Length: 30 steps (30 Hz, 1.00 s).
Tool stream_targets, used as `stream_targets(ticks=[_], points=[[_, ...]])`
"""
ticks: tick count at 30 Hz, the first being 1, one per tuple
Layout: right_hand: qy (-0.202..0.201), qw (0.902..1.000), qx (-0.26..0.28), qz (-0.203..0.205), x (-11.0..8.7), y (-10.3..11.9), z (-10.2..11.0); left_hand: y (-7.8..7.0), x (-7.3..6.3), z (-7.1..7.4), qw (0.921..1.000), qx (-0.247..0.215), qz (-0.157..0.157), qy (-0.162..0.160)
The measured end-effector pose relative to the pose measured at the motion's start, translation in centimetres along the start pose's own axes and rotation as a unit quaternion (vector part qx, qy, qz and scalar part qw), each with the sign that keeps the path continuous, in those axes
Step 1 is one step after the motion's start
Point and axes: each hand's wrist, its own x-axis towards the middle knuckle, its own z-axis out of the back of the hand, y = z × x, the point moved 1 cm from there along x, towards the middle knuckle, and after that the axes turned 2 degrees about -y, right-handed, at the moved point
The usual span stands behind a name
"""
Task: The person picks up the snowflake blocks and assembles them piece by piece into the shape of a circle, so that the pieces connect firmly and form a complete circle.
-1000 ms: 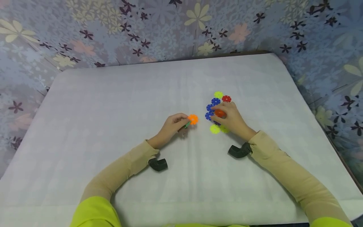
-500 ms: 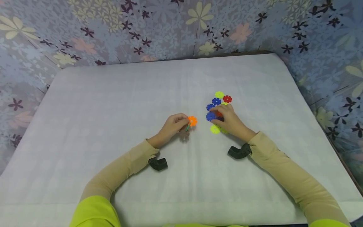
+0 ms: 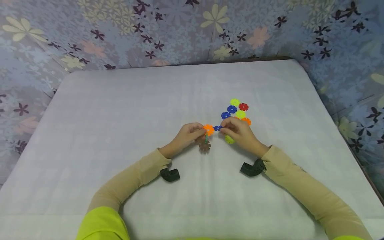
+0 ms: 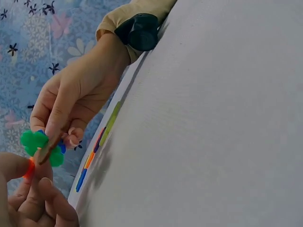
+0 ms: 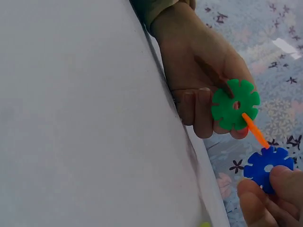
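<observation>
My left hand (image 3: 189, 136) grips a small joined group of notched plastic snowflake discs. In it are an orange disc (image 3: 209, 130), a green disc (image 5: 226, 112) and a brown disc (image 3: 204, 147) that hangs lowest. Between thumb and fingers, my right hand (image 3: 242, 134) pinches a blue disc (image 5: 257, 171). Its rim meets the edge of the orange disc in the right wrist view; whether their slots are locked together I cannot tell. Both hands are held above the white tabletop, close to each other.
Beyond my right hand, several loose discs lie flat: blue (image 3: 232, 109), red (image 3: 243, 106), yellow-green (image 3: 235, 102) and orange (image 3: 246, 121). Another yellow-green disc (image 3: 229, 139) lies partly under that hand. A flower-patterned backdrop (image 3: 168, 36) borders the white table (image 3: 120, 110).
My right hand has picked a blue disc from the loose pile and brought it left to the orange disc. The left hand has shifted slightly right, and the brown disc now shows more.
</observation>
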Motion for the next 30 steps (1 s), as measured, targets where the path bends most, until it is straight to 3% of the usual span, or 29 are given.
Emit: stream_targets(ticks=[9,14,20,30], points=[[0.000,0.9980,0.030,0.056,0.1,2.6,-0.2,-0.3,-0.2,0.2,0.9989,0.028,-0.030,0.024],[0.001,0.9982,0.034,0.049,0.0,3.2,-0.4,-0.2,-0.3,0.2,0.9986,0.024,-0.026,0.041],[0.014,0.9982,0.053,0.025,-0.3,2.9,-0.3,-0.1,-0.2,0.2,0.9981,0.018,-0.021,0.055],[0.029,0.9940,0.055,0.089,-0.6,0.2,-0.9,0.1,-0.3,0.9,0.9951,0.052,-0.024,0.081]])
